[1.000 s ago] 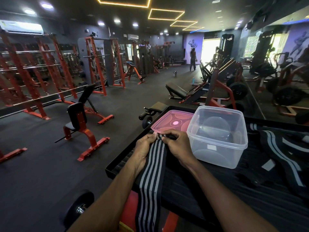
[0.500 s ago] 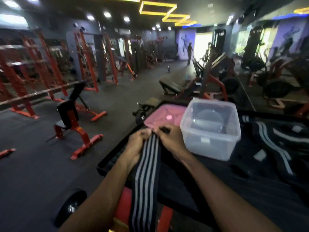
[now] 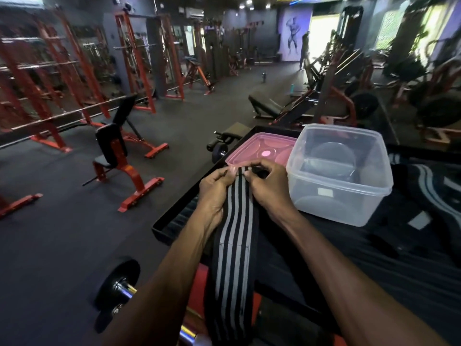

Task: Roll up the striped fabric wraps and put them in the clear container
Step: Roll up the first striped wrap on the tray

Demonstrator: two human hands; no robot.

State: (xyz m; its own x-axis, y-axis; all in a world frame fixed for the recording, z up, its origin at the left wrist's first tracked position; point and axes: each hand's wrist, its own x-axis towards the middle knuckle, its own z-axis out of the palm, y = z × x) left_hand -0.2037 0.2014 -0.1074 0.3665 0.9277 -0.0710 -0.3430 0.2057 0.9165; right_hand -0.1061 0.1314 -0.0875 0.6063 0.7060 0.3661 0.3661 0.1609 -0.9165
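A black wrap with grey stripes [image 3: 233, 258] runs from my fingers down over the near edge of the black platform [image 3: 374, 270]. My left hand [image 3: 214, 193] and my right hand [image 3: 268, 188] both pinch its far end, side by side, where the fabric is folded over. The clear container [image 3: 341, 176] stands open and empty just right of my right hand. Further striped wraps [image 3: 434, 191] lie in a loose heap to the right of the container.
A pink lid [image 3: 259, 152] lies flat behind my hands, left of the container. A barbell with a black plate [image 3: 117, 285] sits below the platform at the near left. Red benches [image 3: 119, 156] and racks stand on the dark floor to the left.
My hands still hold the wrap's end in the same spot. The camera has tilted down and shifted, so the ceiling lights have left the view.
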